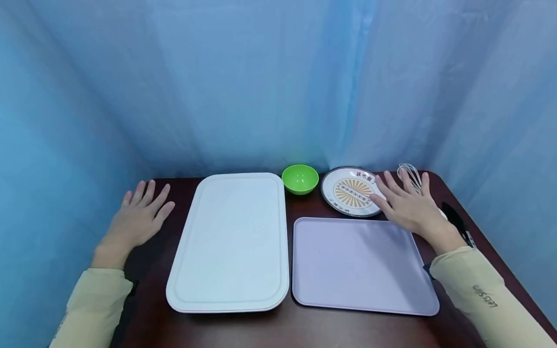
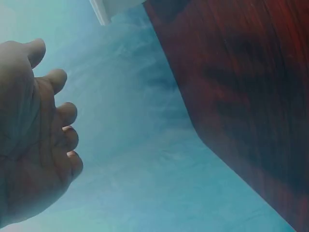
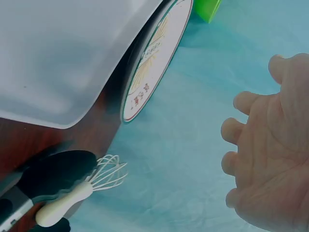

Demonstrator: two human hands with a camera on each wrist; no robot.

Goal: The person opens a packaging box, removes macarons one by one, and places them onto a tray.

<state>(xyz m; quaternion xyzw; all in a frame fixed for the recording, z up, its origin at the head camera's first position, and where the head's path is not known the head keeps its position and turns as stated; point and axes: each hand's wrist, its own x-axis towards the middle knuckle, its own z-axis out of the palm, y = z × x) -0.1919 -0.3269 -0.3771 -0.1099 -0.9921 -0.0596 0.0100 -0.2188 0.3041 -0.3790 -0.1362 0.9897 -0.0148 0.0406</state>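
Note:
My left hand (image 1: 138, 215) hovers over the table's left side with its fingers spread, holding nothing. Closest to it is a white rectangular board or lid (image 1: 232, 241). Above the right end of the table, my right hand (image 1: 409, 208) is also spread and holds nothing. It partly hides a white patterned plate (image 1: 348, 191) and the far corner of a lilac tray (image 1: 359, 266). In the right wrist view, a whisk (image 3: 67, 203) with a pale handle lies beside black-headed tongs (image 3: 60, 171). The left wrist view shows the left palm (image 2: 34, 130) away from the table.
A green bowl (image 1: 300, 179) stands at the back, between the white board and the plate. The dark wooden table (image 1: 304, 331) ends at a rounded right corner. Blue curtains (image 1: 261, 87) hang round its back and sides.

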